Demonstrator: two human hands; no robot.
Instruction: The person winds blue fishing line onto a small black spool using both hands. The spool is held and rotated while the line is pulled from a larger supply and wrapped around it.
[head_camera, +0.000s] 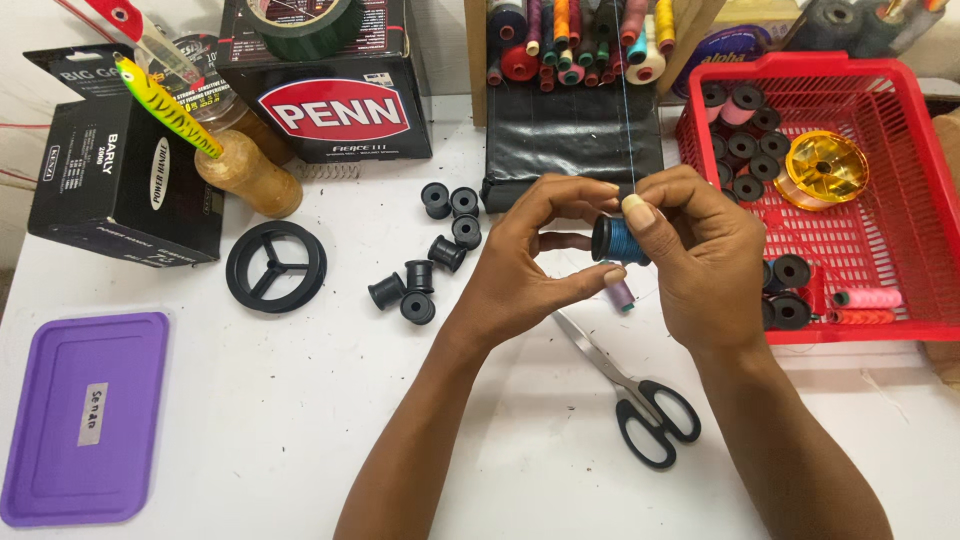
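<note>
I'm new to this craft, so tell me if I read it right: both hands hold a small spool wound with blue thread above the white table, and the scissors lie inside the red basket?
Not quite. The head view shows the scissors on the white table, under the right hand, outside the red basket. The left hand also holds the blue spool.

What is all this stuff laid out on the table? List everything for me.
Small bobbin: one, black, wound blue, held between both hands.
Empty bobbins: seven, black, table centre.
Scissors: one, black handles, under the hands.
Basket: one, red, right; holds black bobbins and a yellow spool.
Thread rack: one, many colours, top centre.
Ring: one, black, left of centre.
Lid: one, purple, bottom left.
Boxes: three, black, top left.
Fishing lure: one, yellow-green, on a box.
Left hand: pinching the bobbin.
Right hand: pinching thread at the bobbin.
</note>
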